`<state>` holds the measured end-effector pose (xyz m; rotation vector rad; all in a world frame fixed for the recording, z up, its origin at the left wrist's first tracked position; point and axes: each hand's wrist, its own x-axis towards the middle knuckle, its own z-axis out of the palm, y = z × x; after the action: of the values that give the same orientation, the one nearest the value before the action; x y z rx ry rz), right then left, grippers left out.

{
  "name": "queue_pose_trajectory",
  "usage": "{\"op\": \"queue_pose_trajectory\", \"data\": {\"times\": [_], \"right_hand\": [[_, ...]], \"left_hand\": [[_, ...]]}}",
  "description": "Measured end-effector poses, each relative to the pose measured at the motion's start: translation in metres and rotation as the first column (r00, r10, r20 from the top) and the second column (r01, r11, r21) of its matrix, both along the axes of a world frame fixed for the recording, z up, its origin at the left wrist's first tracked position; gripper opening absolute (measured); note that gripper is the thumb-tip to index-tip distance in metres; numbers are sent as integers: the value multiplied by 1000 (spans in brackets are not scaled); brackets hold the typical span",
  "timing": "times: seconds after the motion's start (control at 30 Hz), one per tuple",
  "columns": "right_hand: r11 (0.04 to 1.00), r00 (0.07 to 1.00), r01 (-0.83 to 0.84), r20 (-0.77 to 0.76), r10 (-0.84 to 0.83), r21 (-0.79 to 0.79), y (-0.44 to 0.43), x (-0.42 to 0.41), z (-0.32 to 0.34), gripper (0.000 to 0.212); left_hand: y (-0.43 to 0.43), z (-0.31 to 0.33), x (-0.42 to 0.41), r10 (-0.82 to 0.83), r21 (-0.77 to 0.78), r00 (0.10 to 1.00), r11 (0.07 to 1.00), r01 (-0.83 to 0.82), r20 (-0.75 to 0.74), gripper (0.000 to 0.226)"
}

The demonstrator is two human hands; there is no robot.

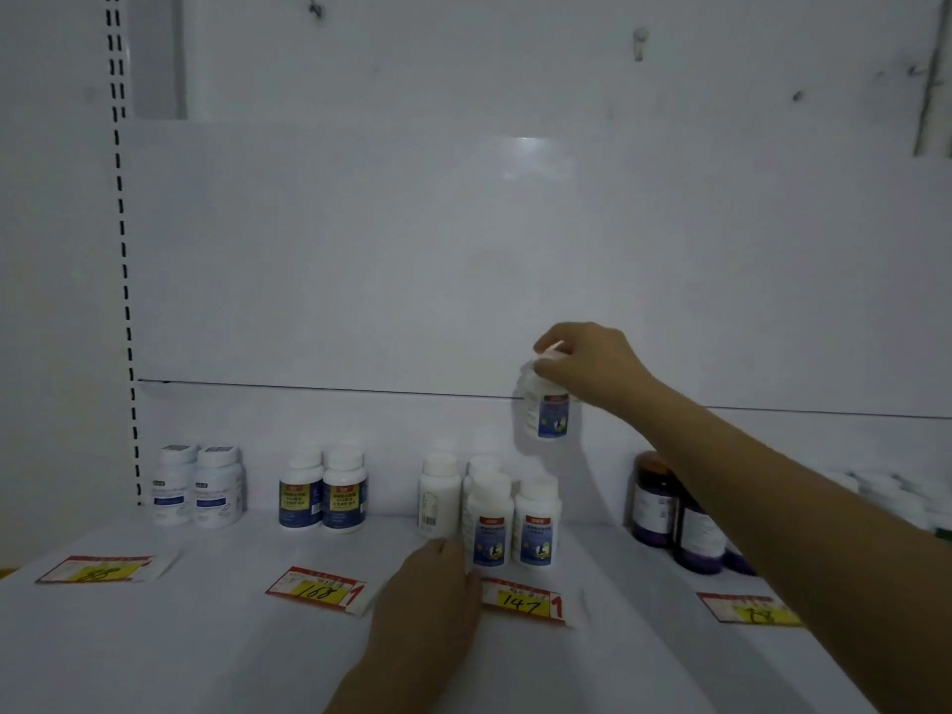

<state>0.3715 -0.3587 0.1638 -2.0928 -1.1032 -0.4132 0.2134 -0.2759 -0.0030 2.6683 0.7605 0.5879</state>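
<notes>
Head view: right fingers [566,338] pinch raised bottle [549,410]; left fingers [453,552] touch shelved bottle [488,528].

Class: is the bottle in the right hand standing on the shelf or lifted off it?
Lifted off: the bottle hangs above the shelf, the right hand gripping its cap.

I see the left hand [432,600] and the right hand [592,363] bare, with both arms [772,507] unsleeved up to the frame's edge.

Right hand [592,365] holding white bottle [547,404] aloft by its cap, left hand [432,595] touching shelved bottle [488,523]
</notes>
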Motion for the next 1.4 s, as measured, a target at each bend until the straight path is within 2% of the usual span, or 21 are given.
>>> {"op": "queue_pose_trajectory", "data": {"times": [0.1,0.17,0.23,0.3,0.37,0.5,0.6,0.97,1.2,1.4], "right_hand": [[995,995,-62,-67,67,78,-21,-18,13,21],[988,977,-119,-164,135,100,-32,-29,8,23],[980,952,-179,-237,194,86,-37,-37,-7,28],[973,933,-223,-277,232,62,-36,-43,-30,29],[971,923,-231,-300,240,67,-30,-47,-51,29],[945,873,-260,-371,317,197,-27,-46,-78,33],[906,810,-299,-422,407,300,-30,-43,-93,27],[888,809,-313,-395,435,337,-30,-35,-105,28],[895,842,-280,-358,402,347,-25,-37,-102,26],[865,783,-301,-414,465,402,-32,-35,-98,22]], "left_hand": [[-6,8,-1,-17,-36,986,999,23,168,45],[-6,11,2,-56,-156,948,982,110,314,54],[-7,14,5,-122,-325,906,907,268,406,57],[-10,16,6,-180,-398,893,846,354,413,51],[-12,16,6,-197,-385,884,845,373,424,41],[-10,15,5,-190,-396,871,832,388,453,38],[-7,13,8,-190,-409,872,825,391,451,35],[-4,7,10,-211,-413,870,814,408,445,38],[-12,13,4,-145,-341,852,872,350,502,40],[-12,17,4,-231,-489,824,710,507,518,38]]}}
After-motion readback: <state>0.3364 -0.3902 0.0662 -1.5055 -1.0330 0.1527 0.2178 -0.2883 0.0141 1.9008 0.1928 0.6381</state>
